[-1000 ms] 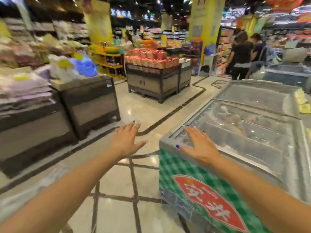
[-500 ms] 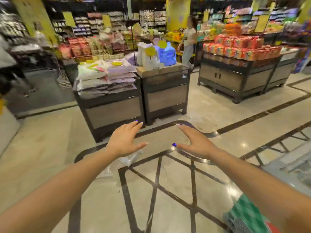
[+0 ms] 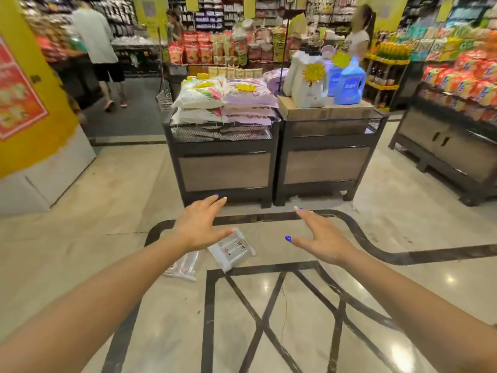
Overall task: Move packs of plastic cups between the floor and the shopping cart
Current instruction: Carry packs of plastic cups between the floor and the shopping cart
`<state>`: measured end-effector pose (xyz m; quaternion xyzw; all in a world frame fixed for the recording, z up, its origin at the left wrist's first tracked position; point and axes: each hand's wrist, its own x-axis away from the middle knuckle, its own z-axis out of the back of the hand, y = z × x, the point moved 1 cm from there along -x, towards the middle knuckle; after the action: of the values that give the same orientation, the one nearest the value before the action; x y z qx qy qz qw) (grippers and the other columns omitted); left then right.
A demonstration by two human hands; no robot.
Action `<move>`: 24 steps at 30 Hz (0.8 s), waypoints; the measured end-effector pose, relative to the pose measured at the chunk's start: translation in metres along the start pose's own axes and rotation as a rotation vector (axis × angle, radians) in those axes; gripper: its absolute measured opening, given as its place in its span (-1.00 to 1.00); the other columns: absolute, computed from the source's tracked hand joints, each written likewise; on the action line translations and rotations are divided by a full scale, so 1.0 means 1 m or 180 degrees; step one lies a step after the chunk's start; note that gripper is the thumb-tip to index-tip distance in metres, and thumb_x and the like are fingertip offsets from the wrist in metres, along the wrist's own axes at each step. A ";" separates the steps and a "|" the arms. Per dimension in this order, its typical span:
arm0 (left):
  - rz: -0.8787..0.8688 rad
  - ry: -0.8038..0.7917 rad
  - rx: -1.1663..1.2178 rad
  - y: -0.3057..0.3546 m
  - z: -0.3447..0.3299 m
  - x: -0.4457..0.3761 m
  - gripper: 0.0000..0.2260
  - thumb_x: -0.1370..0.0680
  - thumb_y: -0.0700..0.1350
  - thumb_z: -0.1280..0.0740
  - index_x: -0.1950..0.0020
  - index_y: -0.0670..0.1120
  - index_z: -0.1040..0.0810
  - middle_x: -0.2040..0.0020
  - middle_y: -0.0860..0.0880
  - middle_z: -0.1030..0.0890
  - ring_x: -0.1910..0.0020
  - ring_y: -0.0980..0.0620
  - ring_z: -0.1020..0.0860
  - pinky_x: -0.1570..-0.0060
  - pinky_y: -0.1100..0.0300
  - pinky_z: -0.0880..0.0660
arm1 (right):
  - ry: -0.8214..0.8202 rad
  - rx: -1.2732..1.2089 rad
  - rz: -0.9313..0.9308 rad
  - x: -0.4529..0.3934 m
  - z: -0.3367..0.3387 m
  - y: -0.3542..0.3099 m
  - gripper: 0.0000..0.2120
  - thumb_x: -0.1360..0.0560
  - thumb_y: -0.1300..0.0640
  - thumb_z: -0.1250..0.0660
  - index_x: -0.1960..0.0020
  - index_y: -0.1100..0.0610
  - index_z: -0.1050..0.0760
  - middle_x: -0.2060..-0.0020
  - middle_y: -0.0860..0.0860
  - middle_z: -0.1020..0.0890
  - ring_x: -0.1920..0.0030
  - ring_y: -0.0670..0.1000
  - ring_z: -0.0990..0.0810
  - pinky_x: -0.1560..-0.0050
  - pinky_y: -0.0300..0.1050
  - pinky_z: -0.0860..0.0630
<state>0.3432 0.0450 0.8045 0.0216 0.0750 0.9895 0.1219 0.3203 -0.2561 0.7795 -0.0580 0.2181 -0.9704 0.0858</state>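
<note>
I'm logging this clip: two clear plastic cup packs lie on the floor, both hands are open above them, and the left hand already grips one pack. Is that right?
Not quite. In the head view the left hand grips nothing; its fingers are spread, hovering over the packs. The rest holds: two clear plastic cup packs lie on the pale tiled floor, and the right hand is open too.

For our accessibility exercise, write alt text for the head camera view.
Both hands, the left hand and the right hand, reach open and empty toward two clear packs of plastic cups lying on the shop floor. Beyond stand display bins of bagged goods and detergent bottles.
</note>
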 end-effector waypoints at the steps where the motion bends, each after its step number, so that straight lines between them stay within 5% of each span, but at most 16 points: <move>1: 0.0043 0.0003 -0.0034 -0.003 0.000 -0.014 -0.20 -0.46 0.41 -0.18 -0.59 0.09 -0.03 -0.59 0.03 -0.08 -0.53 -0.07 -0.14 -0.47 -0.04 -0.18 | -0.0053 0.0000 0.0032 -0.018 0.002 0.007 -0.24 -0.50 -0.31 -0.25 -0.58 -0.14 -0.01 -0.57 -0.12 -0.13 -0.55 -0.02 -0.11 -0.50 0.05 -0.19; 12: 0.0353 -0.0049 0.0119 -0.065 -0.024 -0.128 -0.07 -0.32 0.55 0.01 -0.58 0.09 -0.06 -0.58 0.04 -0.11 -0.52 -0.03 -0.17 -0.48 -0.04 -0.16 | -0.0414 0.0137 0.0444 -0.195 -0.009 0.009 -0.22 -0.49 -0.33 -0.23 -0.58 -0.11 0.00 -0.55 -0.09 -0.17 -0.53 0.00 -0.15 -0.49 0.05 -0.21; 16: 0.0260 -0.0131 0.0043 -0.110 -0.037 -0.176 -0.22 -0.48 0.40 -0.17 -0.58 0.08 -0.04 -0.59 0.04 -0.08 -0.53 -0.03 -0.15 -0.49 -0.03 -0.15 | -0.0365 0.0162 0.0406 -0.259 -0.033 -0.001 -0.22 -0.49 -0.32 -0.24 -0.58 -0.12 -0.01 -0.55 -0.09 -0.18 -0.53 0.01 -0.16 -0.48 0.07 -0.22; 24: -0.0266 -0.0223 -0.0117 -0.230 -0.047 -0.329 -0.25 -0.49 0.39 -0.18 -0.58 0.09 -0.06 -0.58 0.06 -0.11 -0.51 -0.01 -0.18 -0.47 0.01 -0.17 | -0.0087 0.0104 -0.0071 -0.411 -0.091 -0.025 -0.20 -0.46 -0.39 -0.19 -0.58 -0.12 -0.02 -0.54 -0.09 -0.21 -0.53 0.02 -0.15 -0.50 0.10 -0.16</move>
<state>0.7136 0.1782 0.7152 0.0508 0.0533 0.9834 0.1660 0.7054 -0.1176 0.6771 -0.0723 0.2005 -0.9738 0.0790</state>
